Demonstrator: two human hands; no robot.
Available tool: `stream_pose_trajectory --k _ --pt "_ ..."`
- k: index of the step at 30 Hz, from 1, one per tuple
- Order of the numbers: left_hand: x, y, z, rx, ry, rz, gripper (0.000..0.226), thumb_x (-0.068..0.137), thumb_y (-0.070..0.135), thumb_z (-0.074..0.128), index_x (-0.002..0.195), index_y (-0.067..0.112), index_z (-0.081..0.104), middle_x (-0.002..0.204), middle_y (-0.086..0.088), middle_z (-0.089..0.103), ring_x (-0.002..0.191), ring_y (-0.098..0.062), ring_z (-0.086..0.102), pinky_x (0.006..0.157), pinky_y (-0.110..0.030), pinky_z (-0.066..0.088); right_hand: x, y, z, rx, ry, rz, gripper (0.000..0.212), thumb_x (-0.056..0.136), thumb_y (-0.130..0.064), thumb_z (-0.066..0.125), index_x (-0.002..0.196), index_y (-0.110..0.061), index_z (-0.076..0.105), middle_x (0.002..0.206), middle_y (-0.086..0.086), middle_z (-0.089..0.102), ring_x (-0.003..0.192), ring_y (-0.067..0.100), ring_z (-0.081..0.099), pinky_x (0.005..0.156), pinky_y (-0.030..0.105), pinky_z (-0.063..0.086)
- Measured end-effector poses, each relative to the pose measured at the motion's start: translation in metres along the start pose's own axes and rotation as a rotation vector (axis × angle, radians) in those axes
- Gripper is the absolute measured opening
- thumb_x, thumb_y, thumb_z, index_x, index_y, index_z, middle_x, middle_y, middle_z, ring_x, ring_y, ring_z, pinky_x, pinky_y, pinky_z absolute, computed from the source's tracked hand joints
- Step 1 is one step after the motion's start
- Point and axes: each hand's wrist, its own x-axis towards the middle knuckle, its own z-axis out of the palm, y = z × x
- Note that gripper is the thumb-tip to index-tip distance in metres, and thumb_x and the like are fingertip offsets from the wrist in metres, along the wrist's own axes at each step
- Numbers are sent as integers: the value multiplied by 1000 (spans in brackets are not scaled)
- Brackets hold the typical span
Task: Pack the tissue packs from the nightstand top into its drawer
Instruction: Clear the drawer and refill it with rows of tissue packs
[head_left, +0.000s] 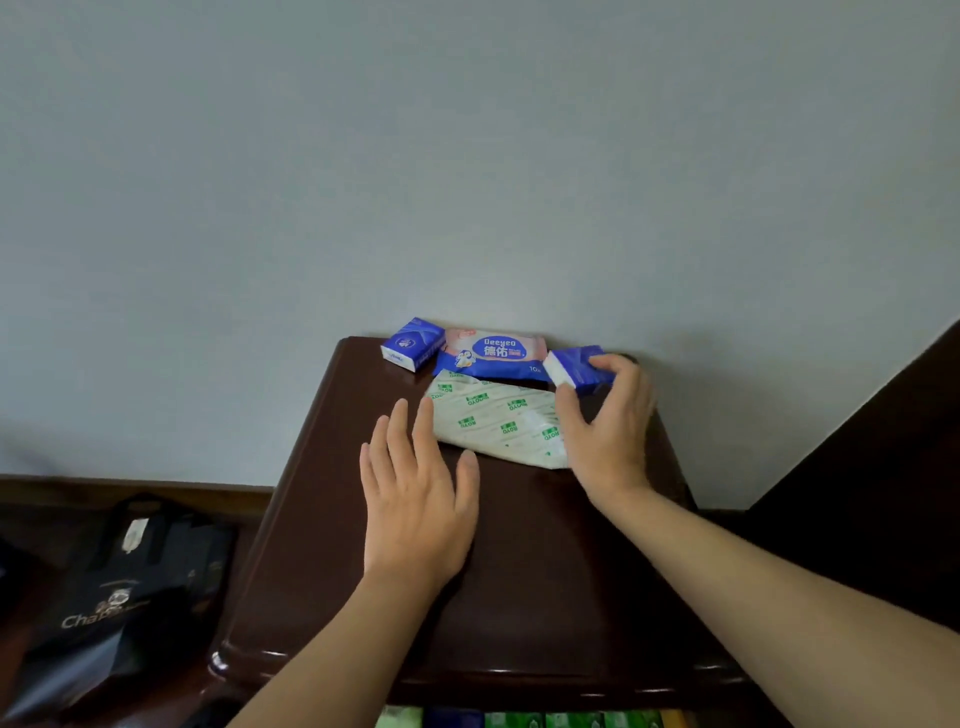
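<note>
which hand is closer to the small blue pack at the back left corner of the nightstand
Left. The left hand lies open in front of the small blue pack, apart from it. The right hand is farther right, gripping another blue pack.

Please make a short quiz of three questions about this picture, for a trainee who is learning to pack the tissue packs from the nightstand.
1. True or false: the right hand is grasping a small blue tissue pack at the back right of the nightstand top.
2. Which pack lies nearest the left hand? A) the Deeyeo wipes pack B) the white pack with green print C) the blue pack at the back left
3. Fill in: the left hand's fingers are straight, so this hand holds ______.

Key: 1 true; 2 B; 3 nothing.
</note>
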Motion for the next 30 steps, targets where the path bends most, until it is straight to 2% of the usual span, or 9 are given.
stream_pose_trajectory --k 3,6,10,15,20,22,24,26,30 --pt "19 -10 -10 41 33 -33 48 109 22 36 151 -1 33 160 -28 31 151 -46 24 123 -57 22 -34 -20 2 -3 -112 -168 46 90 -34 64 128 -10 54 129 5 55 118 20 51 104 33 39" --pt "42 -26 -14 -76 208 -29 45 101 8 58 142 -7 49 144 -27 52 137 -47 47 112 -60 40 -44 -28 7 -164 -276 -228 51 95 -39 62 138 -15 52 138 5 51 125 24 49 106 38 43" --pt "69 -38 -5 -56 156 -76 47 108 24 38 155 19 39 158 -15 35 147 -31 32 122 -44 26 -46 -29 14 -436 -353 -210 57 96 -44 60 147 -22 47 140 9 46 123 25 46 99 42 50" --pt "110 -41 5 -116 164 -57 45 108 31 41 153 29 42 158 -14 34 145 -31 33 122 -46 24 -46 -22 20 -506 -347 -277 52 97 -49 55 143 -26 50 137 6 45 121 21 47 94 41 54" --pt "145 -50 14 -120 78 -127 63 99 52 52 158 41 31 159 -6 39 151 -28 28 127 -52 15 -46 -19 22 -470 -341 -288 51 96 -50 56 142 -27 50 137 3 45 122 20 48 91 38 55" --pt "153 -51 16 -117 43 -88 63 98 50 55 157 38 35 150 -2 49 146 -27 34 127 -53 14 -45 -20 23 -479 -349 -278 52 96 -51 55 142 -28 49 137 3 45 123 19 48 91 36 55" --pt "156 -51 18 -152 56 -73 60 99 43 58 154 30 40 142 -4 55 138 -28 42 125 -48 21 -46 -20 23 -483 -356 -258 52 96 -51 56 142 -29 48 138 2 45 124 18 47 91 36 55" --pt "150 -54 16 -228 93 -89 59 98 35 61 152 19 43 139 -8 55 130 -30 44 117 -41 30 -46 -20 22 -460 -353 -246 52 95 -52 57 141 -28 47 137 1 45 124 16 47 92 35 54" --pt "116 -65 2 -428 89 -164 69 90 23 69 152 12 40 144 -7 51 134 -27 38 115 -36 33 -44 -21 22 -439 -355 -239 55 94 -51 60 139 -24 45 134 0 49 120 16 49 90 35 55"
